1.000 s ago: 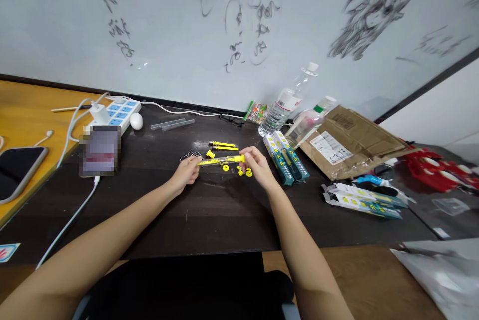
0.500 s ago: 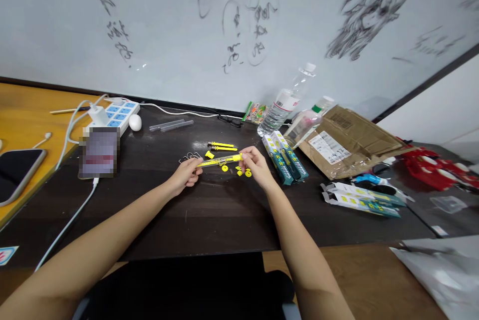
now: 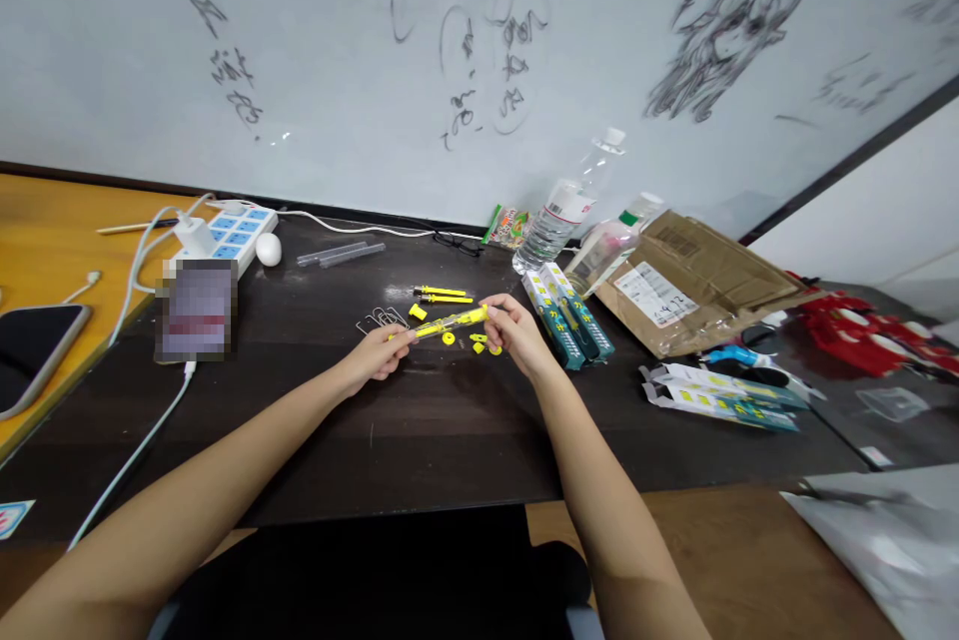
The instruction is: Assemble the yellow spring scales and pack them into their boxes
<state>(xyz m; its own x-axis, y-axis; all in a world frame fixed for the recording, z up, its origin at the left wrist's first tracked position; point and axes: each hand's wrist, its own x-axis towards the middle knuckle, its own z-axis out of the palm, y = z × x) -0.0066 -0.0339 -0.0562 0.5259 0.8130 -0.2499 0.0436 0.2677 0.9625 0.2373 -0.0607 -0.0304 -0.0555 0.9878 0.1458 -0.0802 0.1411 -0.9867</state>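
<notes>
Yellow pen (image 3: pixel 450 322) between left hand (image 3: pixel 380 352), right hand (image 3: pixel 516 332)

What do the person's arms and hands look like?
The left arm and right arm are bare, with no sleeves in view. The left hand and right hand wear no gloves; no watch, bracelet or ring shows.

Legible text. Whiteboard (image 3: pixel 479 51): handwritten characters and sketches, none clearly readable. Cardboard parcel (image 3: pixel 704 266): white shipping label (image 3: pixel 653 293) with fine print too small to read and a handwritten number, seemingly "4-972". Green packs (image 3: pixel 570 316) on the desk (image 3: pixel 420 440): yellow lettering, illegible. Bottle (image 3: pixel 563 213): label unreadable.
</notes>
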